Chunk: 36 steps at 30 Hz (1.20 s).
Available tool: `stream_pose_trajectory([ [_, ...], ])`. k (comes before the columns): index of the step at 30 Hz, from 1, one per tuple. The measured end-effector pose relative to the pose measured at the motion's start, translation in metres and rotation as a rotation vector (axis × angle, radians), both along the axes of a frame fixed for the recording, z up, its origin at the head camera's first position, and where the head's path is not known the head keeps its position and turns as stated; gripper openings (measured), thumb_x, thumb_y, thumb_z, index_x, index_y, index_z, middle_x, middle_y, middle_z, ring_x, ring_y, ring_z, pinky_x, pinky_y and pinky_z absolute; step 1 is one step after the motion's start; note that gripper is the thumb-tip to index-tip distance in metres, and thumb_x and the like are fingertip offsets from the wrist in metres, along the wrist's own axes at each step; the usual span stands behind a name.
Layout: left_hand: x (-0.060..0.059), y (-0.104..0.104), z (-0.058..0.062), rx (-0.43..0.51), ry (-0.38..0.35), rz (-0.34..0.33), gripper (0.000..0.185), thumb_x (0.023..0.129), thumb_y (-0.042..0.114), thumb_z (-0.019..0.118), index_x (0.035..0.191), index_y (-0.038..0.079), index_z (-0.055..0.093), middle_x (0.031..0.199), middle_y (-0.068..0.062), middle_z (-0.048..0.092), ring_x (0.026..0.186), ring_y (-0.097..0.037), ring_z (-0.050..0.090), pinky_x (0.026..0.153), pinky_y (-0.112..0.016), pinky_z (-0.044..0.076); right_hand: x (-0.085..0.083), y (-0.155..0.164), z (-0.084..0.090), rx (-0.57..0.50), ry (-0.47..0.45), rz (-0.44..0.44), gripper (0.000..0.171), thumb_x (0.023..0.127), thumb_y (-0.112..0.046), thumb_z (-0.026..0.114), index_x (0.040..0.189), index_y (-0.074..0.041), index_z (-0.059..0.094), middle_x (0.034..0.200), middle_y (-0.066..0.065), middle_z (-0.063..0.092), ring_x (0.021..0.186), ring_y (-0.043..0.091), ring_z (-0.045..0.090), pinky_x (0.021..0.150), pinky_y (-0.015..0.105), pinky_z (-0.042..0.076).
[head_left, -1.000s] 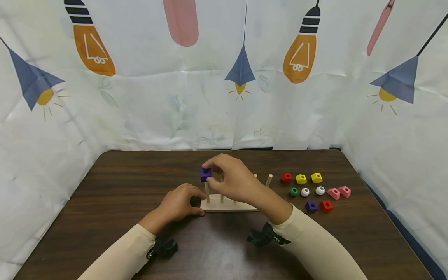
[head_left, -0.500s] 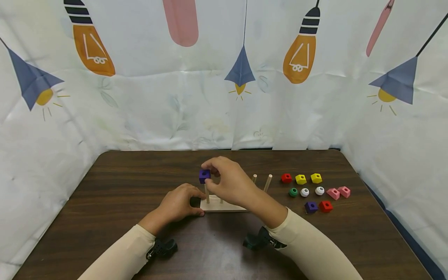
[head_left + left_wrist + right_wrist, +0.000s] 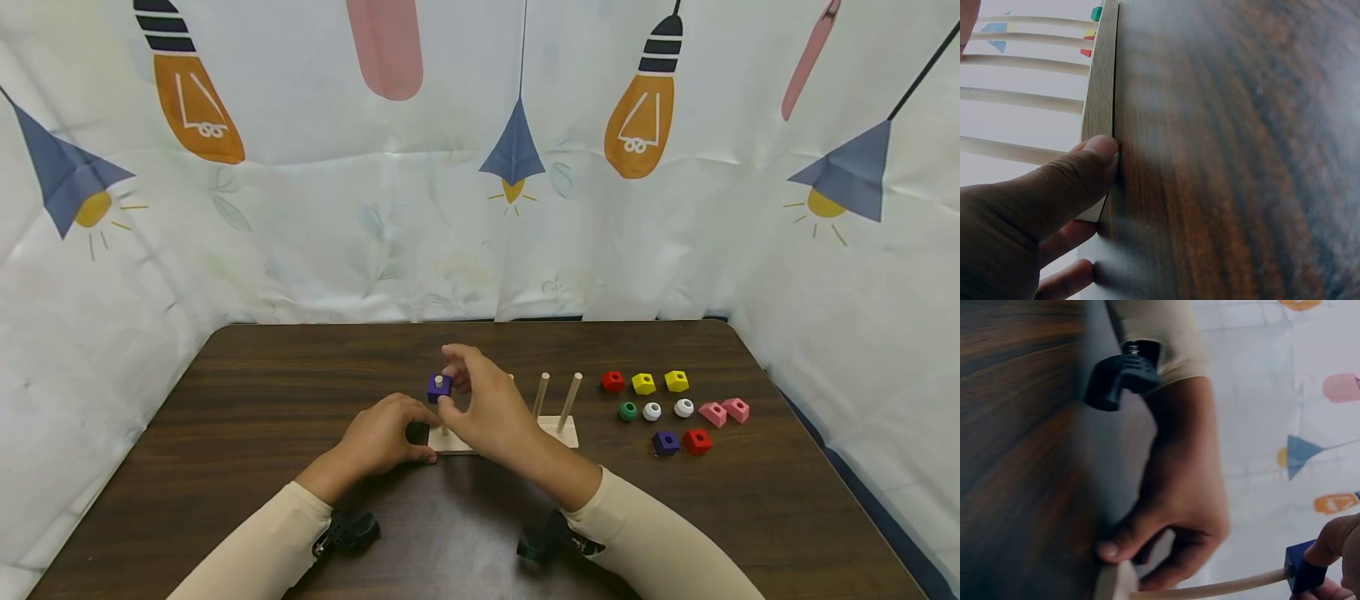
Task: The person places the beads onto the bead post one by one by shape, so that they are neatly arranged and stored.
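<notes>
A pale wooden peg board (image 3: pixel 452 443) with upright round pegs stands mid-table. My left hand (image 3: pixel 384 432) grips its left end; in the left wrist view the thumb lies on the front edge of the base (image 3: pixel 1101 94), with fingers curled beyond the end. A purple square block (image 3: pixel 434 392) with a hole sits around the top of the leftmost peg, the peg's tip showing through. My right hand (image 3: pixel 495 408) pinches this block, thumb at its near side. In the right wrist view, fingertips touch two sides of the block (image 3: pixel 1305 572), and the peg (image 3: pixel 1222 587) enters it. My right hand hides the middle pegs.
Right of the board lie a red block (image 3: pixel 612 382), yellow blocks (image 3: pixel 643 383), a green bead (image 3: pixel 627 411), white beads (image 3: pixel 652 412), pink triangular blocks (image 3: pixel 713 414), another purple block (image 3: pixel 666 442) and a red square block (image 3: pixel 697 442). Printed curtains surround the dark wooden table (image 3: pixel 262 400).
The purple block has come down slightly onto the leftmost peg, whose tip now pokes through the hole. My right hand has lowered and shifted left, uncovering the right pegs. My left hand stays put.
</notes>
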<state>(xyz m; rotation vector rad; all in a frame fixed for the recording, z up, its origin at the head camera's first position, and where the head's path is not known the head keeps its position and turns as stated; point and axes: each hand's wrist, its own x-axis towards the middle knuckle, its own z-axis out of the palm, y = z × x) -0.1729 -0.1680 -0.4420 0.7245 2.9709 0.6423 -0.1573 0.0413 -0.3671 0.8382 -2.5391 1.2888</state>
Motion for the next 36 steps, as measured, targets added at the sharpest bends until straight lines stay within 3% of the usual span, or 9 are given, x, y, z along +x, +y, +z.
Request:
stream_pose_trajectory([
  [13, 0.000, 0.001, 0.001, -0.001, -0.024, 0.051, 0.043, 0.067, 0.038, 0.097, 0.103, 0.023, 0.078, 0.109, 0.004, 0.070, 0.109, -0.021, 0.063, 0.082, -0.051, 0.055, 0.003, -0.004, -0.042, -0.098, -0.102, -0.056, 0.098, 0.085, 0.002, 0.078, 0.157, -0.002, 0.012, 0.105, 0.003, 0.066, 0.093, 0.019, 0.067, 0.085, 0.032, 0.055],
  [27, -0.002, 0.002, 0.002, -0.009, -0.048, 0.057, 0.049, 0.068, 0.039, 0.096, 0.110, 0.026, 0.076, 0.115, 0.003, 0.070, 0.114, -0.023, 0.062, 0.086, -0.052, 0.053, 0.000, -0.006, -0.079, -0.040, -0.146, -0.075, 0.093, 0.084, 0.000, 0.079, 0.154, -0.001, 0.018, 0.105, 0.004, 0.068, 0.091, 0.019, 0.067, 0.083, 0.031, 0.054],
  [36, -0.002, 0.004, 0.003, -0.003, -0.049, 0.052, 0.047, 0.068, 0.037, 0.097, 0.109, 0.027, 0.076, 0.112, 0.005, 0.070, 0.111, -0.022, 0.062, 0.085, -0.050, 0.053, 0.000, -0.001, -0.083, 0.004, -0.157, -0.051, 0.096, 0.086, -0.004, 0.080, 0.155, -0.001, 0.014, 0.113, 0.006, 0.069, 0.098, 0.022, 0.069, 0.087, 0.033, 0.054],
])
